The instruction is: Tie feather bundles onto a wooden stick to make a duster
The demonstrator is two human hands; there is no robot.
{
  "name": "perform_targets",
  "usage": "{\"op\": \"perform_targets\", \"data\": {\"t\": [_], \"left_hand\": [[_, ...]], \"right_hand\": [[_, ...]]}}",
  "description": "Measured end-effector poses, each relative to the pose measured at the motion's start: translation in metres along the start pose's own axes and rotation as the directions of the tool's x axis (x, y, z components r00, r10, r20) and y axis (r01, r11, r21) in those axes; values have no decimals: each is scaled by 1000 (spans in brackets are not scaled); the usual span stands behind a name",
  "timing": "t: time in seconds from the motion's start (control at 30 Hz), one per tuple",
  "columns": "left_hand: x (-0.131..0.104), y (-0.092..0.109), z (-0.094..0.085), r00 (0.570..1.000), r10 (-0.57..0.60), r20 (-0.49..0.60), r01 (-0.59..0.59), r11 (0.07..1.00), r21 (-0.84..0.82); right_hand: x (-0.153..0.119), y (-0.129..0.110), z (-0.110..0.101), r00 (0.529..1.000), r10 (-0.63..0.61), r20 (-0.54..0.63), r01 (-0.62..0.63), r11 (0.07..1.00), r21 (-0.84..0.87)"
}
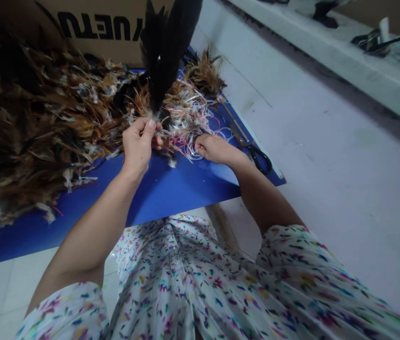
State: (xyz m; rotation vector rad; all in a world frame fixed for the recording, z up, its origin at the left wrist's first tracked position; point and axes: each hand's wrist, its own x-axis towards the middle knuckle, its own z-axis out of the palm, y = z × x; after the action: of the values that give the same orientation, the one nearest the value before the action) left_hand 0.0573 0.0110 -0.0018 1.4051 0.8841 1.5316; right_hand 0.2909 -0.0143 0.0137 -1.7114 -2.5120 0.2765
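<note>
My left hand (pixel 141 141) pinches a bundle of long black feathers (pixel 162 52) by its pale, fluffy base, and the feathers fan upward. To its right, my right hand (pixel 216 148) is curled with fingertips pressed together, low over the table beside a tangle of white and red strings (pixel 189 125). Whatever sits between those fingertips is hidden or too small to make out. A small fluffy feather (pixel 172 163) lies on the blue tabletop (pixel 171 189) below my hands.
A large heap of brown feathers (pixel 37 137) covers the left of the table. Behind it stands a cardboard box (pixel 104 47) with black lettering. Black-handled scissors (pixel 258 158) lie at the right edge, near a pale wall (pixel 327 156). A brown feather bunch (pixel 205 73) sits at the far corner.
</note>
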Motion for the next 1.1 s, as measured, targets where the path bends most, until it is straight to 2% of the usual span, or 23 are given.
{"op": "perform_targets", "data": {"t": [0.07,0.17,0.23,0.33,0.47,0.6,0.73,0.93,1.1], "left_hand": [[-1,5,2,999,-34,-17,34,999,-1],[-2,9,3,998,-63,-26,63,998,-5],[-2,10,3,997,-70,-19,70,998,-8],[-2,9,3,997,-74,-11,74,997,-13],[-3,10,3,997,-74,-7,73,997,-30],[-4,12,3,996,-84,-6,84,996,-29],[-4,13,4,995,-102,-10,102,995,-23],[-4,13,6,992,-129,-7,128,989,-75],[-6,19,9,970,-242,32,244,958,-148]], "right_hand": [[-1,1,-1,1000,21,-11,-21,999,29],[-7,6,-7,988,88,-127,-60,976,210],[-12,10,-14,965,126,-228,-44,942,334],[-18,13,-28,924,148,-354,16,906,422],[-22,6,-48,867,209,-452,60,857,512],[-22,-7,-61,833,291,-470,129,725,676],[-21,-13,-66,805,336,-489,205,615,761],[-13,-10,-64,818,335,-467,222,565,795],[-5,-20,-61,822,321,-471,238,558,795]]}}
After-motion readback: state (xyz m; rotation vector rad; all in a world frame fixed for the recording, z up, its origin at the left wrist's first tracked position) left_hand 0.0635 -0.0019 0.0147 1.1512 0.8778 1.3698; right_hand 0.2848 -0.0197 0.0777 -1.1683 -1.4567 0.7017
